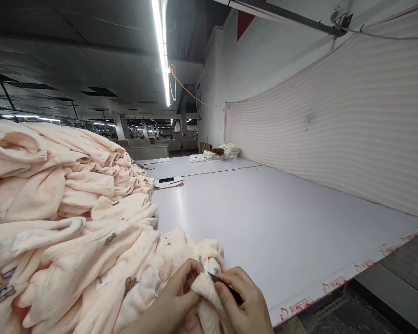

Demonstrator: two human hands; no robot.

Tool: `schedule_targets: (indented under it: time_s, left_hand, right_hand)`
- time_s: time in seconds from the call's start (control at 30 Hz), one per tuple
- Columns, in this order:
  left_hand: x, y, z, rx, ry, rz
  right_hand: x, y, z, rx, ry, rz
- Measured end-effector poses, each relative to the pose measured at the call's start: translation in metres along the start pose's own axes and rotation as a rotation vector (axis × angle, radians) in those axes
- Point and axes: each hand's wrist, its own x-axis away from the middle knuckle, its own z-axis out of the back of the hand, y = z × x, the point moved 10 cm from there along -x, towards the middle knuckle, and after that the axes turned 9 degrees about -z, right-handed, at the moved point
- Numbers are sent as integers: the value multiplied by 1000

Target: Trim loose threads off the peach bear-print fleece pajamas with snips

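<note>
My left hand (181, 297) is closed on the edge of a pale pink fleece garment (209, 287), pinching a fold near its seam. In my right hand (241, 299) are small black thread snips (234, 293), their dark pointed tip touching or very close to the fabric beside my left fingers. Part of the snips is hidden by my fingers. A small white label shows on the cloth just beyond my fingertips. To the left rises a large heap of similar pink garments (76, 195), some with printed brown bears.
A long white table (264, 222) stretches ahead, with red-printed tape along its right edge. Papers with a dark phone-like object (166, 180) lie beyond the heap. Stacks of folded white cloth (229, 150) stand at the far end. A striped pink sheet (320, 125) hangs along the right.
</note>
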Motion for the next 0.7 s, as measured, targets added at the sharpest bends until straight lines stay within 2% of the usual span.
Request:
schedule_targets:
  time_s: [0.1,0.2,0.33,0.4,0.47,0.53,0.6,0.7]
  left_hand:
    - [1,-2,-4,109,-27,0]
    - [0,-3,3,63,22,-31]
    - [-1,3,15,-16,98,-77]
    - [-2,0,10,-44,37,-1]
    - [2,-12,1,0,-50,175]
    - [9,-20,-5,118,-77,335]
    - [11,-18,-6,248,-37,378]
    - [9,-7,-10,372,-35,333]
  right_hand:
    - [1,1,-2,2,-16,14]
    - [7,6,2,54,46,-19]
    - [15,23,5,184,101,-135]
    - [13,32,14,273,168,-205]
    - [9,33,27,335,284,-239]
    - [1,28,34,347,360,-214]
    - [-8,26,27,302,307,-190]
    - [-11,26,9,133,146,-132]
